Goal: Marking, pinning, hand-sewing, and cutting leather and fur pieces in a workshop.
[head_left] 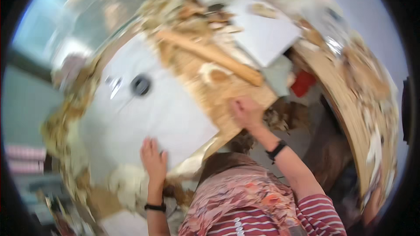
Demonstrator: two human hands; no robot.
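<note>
Work table [218, 105]: pale wood, runs through the middle of the frame, its edges littered with cream and brown scraps [188, 22], thickest at upper centre. Large white sheet [144, 126] lies flat on it, left of centre, nearest thing to the left hand. Second wooden surface [334, 85] sweeps down the right side, scraps strewn there too. Lower centre: the person's pink patterned apron [245, 188] over a red-and-white striped top [321, 212].

Smaller white board [264, 30], upper right of centre, a pale scrap on its top end. Long wooden bar [210, 57] slants across the bare wood, upper centre down to right of centre, its lower end just above the right hand.

Left hand [154, 157], lower centre-left: palm down at the sheet's lower part, fingers extended, nothing in its grasp. Right hand [246, 110], right of centre, over the wood near the table's edge: fingers curled, blurred; cannot tell how tightly closed, or whether anything is inside.

Red item [302, 83], right of centre, kind unclear. Dark round ring-like object [141, 85] on the sheet's upper part; small shiny piece [114, 86] just left of it. Black band [276, 149] on right wrist, another on left.
</note>
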